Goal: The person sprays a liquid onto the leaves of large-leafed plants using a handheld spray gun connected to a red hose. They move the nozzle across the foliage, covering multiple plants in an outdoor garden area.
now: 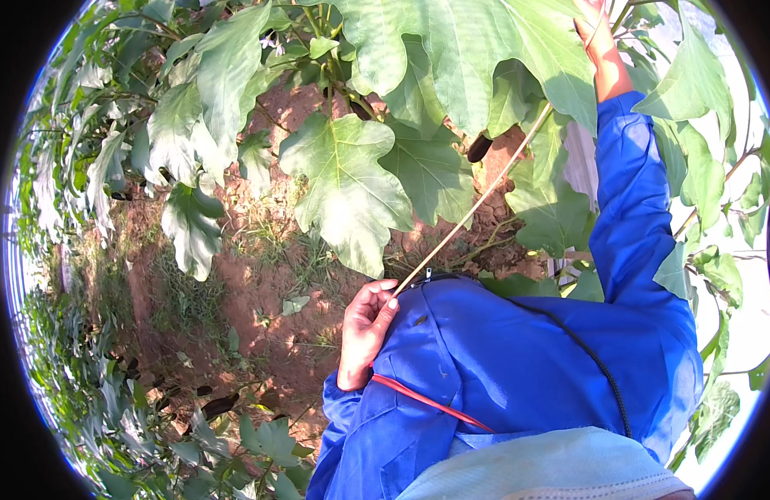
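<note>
My left hand (367, 328), low at the front of my blue jacket, pinches a pale twine (472, 209) between thumb and fingers. The twine runs taut up to the right and passes behind a large eggplant leaf (460, 44). My right hand (592, 28) is raised at the top edge among the leaves, with a thin strand across it; its fingers are cut off from view. Near the twine, a dark eggplant (479, 149) hangs below the leaves. A broad lobed leaf (350, 181) hangs above my left hand.
Dense eggplant plants (97, 137) line the upper left, with more at lower left bearing dark fruit (220, 405). Reddish soil (254, 312) with grass lies between. A red cord (432, 403) and a black braided cord (588, 350) cross my jacket. Leafy stems (710, 181) stand beside my right arm.
</note>
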Motion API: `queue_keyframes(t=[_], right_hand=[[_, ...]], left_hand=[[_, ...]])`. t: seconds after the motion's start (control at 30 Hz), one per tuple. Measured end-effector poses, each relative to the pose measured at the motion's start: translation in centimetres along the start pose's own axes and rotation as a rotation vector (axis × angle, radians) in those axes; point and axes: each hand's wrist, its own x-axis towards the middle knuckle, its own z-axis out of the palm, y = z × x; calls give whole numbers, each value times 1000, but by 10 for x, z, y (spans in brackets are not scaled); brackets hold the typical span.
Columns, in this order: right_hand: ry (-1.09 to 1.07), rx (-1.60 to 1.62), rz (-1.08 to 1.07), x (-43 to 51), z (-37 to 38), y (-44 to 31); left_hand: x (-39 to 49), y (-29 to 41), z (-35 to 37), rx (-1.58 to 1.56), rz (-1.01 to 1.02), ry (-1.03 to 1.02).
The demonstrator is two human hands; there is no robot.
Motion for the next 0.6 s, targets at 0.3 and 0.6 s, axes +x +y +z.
queue_keyframes(t=[0.3,0.6], right_hand=[[-42,-29,-30,-15,0,4],[-107,292,-19,-85,-27,-16]], left_hand=[[5,4,6,62,-27,-10],[12,9,19,111,-65,-65]])
